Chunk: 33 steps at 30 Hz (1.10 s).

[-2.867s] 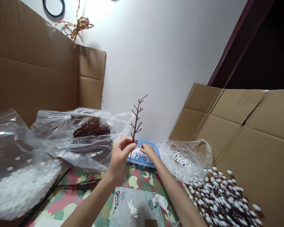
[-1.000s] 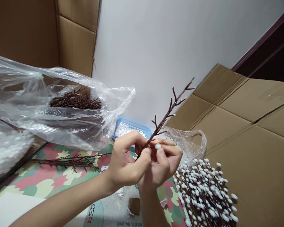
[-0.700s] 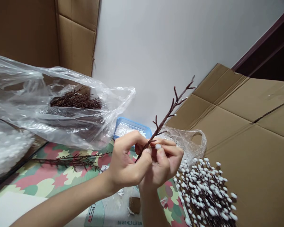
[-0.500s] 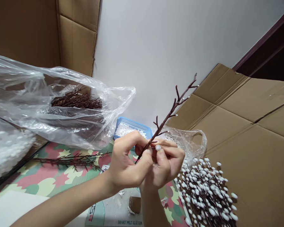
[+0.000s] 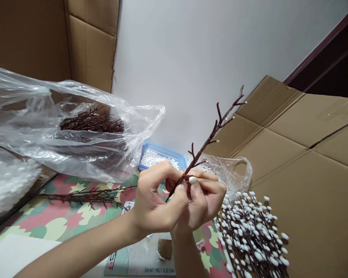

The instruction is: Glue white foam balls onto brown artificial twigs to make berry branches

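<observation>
My left hand (image 5: 156, 200) pinches the lower end of a thin brown artificial twig (image 5: 209, 139) that slants up and to the right. Its side branches carry a few small white tips. My right hand (image 5: 201, 204) is close against the left, with a white foam bead (image 5: 192, 180) held between thumb and finger at the twig. The lower part of the twig is hidden by my fingers. I cannot tell whether the bead is fixed on the twig.
A blue tray of white beads (image 5: 159, 158) sits behind my hands. Left of it, a plastic bag holds bare brown twigs (image 5: 92, 123). A bare twig (image 5: 87, 196) lies on the patterned mat (image 5: 58, 220). Twigs thick with white buds (image 5: 249, 239) rest against cardboard (image 5: 301, 193) at right.
Earlier my hands were apart, the twig upright and my right hand over the tray. Now they are together, with the bead at the twig, which tilts right. The view has turned.
</observation>
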{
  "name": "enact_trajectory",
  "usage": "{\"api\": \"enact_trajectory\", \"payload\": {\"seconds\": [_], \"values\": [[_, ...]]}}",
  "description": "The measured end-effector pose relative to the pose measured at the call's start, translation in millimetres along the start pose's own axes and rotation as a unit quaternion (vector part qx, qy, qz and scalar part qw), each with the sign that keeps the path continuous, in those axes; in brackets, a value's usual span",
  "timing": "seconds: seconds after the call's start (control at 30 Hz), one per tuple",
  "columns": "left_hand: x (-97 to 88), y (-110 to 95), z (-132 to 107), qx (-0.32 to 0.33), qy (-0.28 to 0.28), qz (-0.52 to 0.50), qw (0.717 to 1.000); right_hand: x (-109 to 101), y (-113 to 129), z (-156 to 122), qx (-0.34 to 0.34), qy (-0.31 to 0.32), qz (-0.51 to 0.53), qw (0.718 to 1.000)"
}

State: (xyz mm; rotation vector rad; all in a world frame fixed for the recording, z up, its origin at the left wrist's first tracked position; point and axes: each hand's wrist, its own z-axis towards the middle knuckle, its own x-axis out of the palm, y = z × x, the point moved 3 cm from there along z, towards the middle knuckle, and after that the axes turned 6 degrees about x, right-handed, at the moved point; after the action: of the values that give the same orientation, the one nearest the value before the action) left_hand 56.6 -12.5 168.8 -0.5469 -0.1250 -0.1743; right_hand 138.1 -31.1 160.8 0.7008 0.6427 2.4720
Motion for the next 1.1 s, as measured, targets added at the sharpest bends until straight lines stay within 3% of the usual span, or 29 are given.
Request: {"api": "enact_trajectory", "payload": {"seconds": [0.3, 0.53, 0.7, 0.83, 0.93, 1.03, 1.1], "values": [[-2.2, 5.8, 0.5, -0.014, 0.007, -0.017, 1.0, -0.5, -4.4, -1.6, -0.009, 0.041, -0.016, 0.999], [-5.7, 34.7, -1.2, -0.053, 0.034, -0.107, 0.992, -5.7, -18.3, 4.6, -0.026, 0.105, -0.09, 0.99], [-12.9, 56.2, 7.2, -0.136, 0.022, -0.183, 0.973, -4.5, -23.5, 8.6, -0.065, 0.173, -0.179, 0.966], [-16.6, 55.5, 18.4, -0.218, -0.006, -0.135, 0.967, 2.2, -24.4, 3.4, -0.109, 0.195, -0.207, 0.952], [-19.2, 52.1, 22.5, -0.234, -0.038, -0.112, 0.965, 4.6, -24.5, 0.4, -0.131, 0.203, -0.225, 0.944], [-23.4, 53.1, 23.8, -0.222, -0.062, -0.122, 0.965, -1.1, -40.6, 10.2, -0.117, 0.204, -0.252, 0.939], [-27.3, 55.2, 25.1, -0.212, -0.07, -0.128, 0.966, -8.0, -69.9, 25.0, -0.056, 0.206, -0.339, 0.916]]}}
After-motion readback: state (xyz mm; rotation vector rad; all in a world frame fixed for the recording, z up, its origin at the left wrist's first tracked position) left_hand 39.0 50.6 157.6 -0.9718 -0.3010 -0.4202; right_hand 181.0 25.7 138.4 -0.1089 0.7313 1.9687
